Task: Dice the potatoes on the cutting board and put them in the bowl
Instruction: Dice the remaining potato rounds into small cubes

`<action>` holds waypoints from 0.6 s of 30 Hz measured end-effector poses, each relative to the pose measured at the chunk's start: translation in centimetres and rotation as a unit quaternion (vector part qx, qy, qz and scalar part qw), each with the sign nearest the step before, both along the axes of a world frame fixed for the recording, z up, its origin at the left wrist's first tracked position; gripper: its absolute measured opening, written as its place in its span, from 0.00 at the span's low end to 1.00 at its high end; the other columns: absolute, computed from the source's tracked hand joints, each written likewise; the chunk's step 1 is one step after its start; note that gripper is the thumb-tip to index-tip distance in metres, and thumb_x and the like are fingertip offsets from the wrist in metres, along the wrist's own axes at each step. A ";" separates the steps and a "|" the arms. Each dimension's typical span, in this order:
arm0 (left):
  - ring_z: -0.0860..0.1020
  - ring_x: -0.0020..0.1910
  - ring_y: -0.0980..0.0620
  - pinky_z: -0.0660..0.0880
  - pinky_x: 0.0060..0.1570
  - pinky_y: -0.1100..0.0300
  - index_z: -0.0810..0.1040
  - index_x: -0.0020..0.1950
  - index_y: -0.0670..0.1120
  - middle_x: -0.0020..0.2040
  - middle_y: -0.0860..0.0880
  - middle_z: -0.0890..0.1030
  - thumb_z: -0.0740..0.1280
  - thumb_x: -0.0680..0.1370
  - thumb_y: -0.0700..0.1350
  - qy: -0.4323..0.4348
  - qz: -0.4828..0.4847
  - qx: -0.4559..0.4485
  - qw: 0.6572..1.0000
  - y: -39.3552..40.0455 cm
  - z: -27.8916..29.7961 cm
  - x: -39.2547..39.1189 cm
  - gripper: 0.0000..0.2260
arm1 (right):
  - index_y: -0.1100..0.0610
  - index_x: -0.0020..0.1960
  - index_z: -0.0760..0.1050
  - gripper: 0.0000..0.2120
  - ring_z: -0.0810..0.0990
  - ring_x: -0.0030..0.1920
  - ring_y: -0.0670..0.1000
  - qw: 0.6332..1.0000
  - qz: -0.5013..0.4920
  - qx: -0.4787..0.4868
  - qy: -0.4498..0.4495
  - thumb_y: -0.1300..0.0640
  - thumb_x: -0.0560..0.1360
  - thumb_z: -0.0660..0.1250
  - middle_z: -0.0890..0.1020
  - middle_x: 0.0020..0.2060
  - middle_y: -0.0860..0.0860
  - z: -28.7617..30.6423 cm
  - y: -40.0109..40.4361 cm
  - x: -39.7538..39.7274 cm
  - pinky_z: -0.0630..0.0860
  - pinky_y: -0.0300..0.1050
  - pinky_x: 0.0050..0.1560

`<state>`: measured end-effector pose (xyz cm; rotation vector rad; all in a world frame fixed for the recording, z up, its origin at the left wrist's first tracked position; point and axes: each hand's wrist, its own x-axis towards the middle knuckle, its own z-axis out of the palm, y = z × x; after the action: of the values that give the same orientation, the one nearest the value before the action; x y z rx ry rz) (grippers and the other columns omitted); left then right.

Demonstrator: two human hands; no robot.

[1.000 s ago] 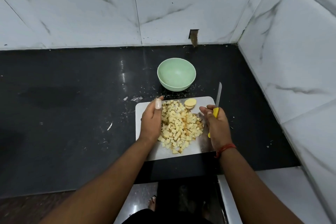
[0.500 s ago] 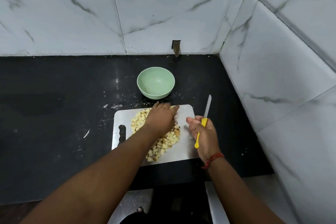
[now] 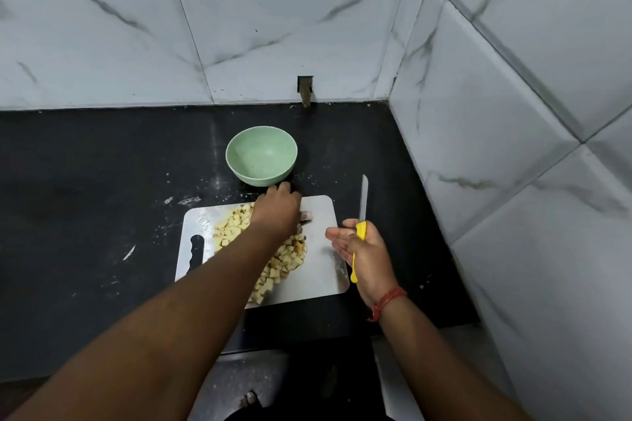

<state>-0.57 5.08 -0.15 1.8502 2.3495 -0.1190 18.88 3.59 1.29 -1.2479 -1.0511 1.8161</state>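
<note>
- right hand (image 3: pixel 366 251) off the board's right edge, pinching the yellow-handled knife (image 3: pixel 359 225), blade pointing away
- left hand (image 3: pixel 277 210) down over diced potatoes (image 3: pixel 280 261) on the cutting board (image 3: pixel 321 270); its grip is hidden
- green bowl (image 3: pixel 261 155) just beyond

Black counter (image 3: pixel 102 181): green bowl (image 3: pixel 261 155), cutting board (image 3: pixel 321 270).
</note>
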 end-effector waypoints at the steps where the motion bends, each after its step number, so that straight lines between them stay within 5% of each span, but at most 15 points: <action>1: 0.72 0.64 0.41 0.75 0.59 0.46 0.75 0.66 0.44 0.64 0.42 0.72 0.67 0.80 0.47 -0.011 0.010 -0.003 1.000 0.1 0.0 0.0 0.16 | 0.61 0.61 0.71 0.10 0.83 0.55 0.53 1.000 0.001 -0.001 0.001 0.65 0.81 0.58 0.85 0.50 0.57 0.1 0.0 0.0 0.74 0.53 0.66; 14: 0.73 0.61 0.42 0.73 0.60 0.47 0.75 0.63 0.43 0.60 0.42 0.77 0.66 0.81 0.51 -0.128 0.051 0.122 0.983 -0.4 -0.6 -0.1 0.16 | 0.60 0.60 0.71 0.10 0.84 0.53 0.52 1.000 0.028 0.005 -0.014 0.65 0.82 0.55 0.85 0.49 0.57 0.1 0.1 0.8 0.76 0.52 0.64; 18: 0.75 0.55 0.43 0.73 0.54 0.48 0.76 0.58 0.44 0.54 0.45 0.80 0.68 0.80 0.52 -0.189 0.075 0.150 0.968 -0.6 -0.4 -0.5 0.14 | 0.59 0.61 0.71 0.10 0.84 0.53 0.53 0.999 0.025 0.001 -0.020 0.64 0.82 0.55 0.86 0.49 0.56 0.0 0.1 0.9 0.77 0.51 0.63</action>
<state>-1.03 4.49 -0.57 1.6166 2.3097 0.5842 19.74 3.64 1.33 -1.2714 -1.1145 1.8353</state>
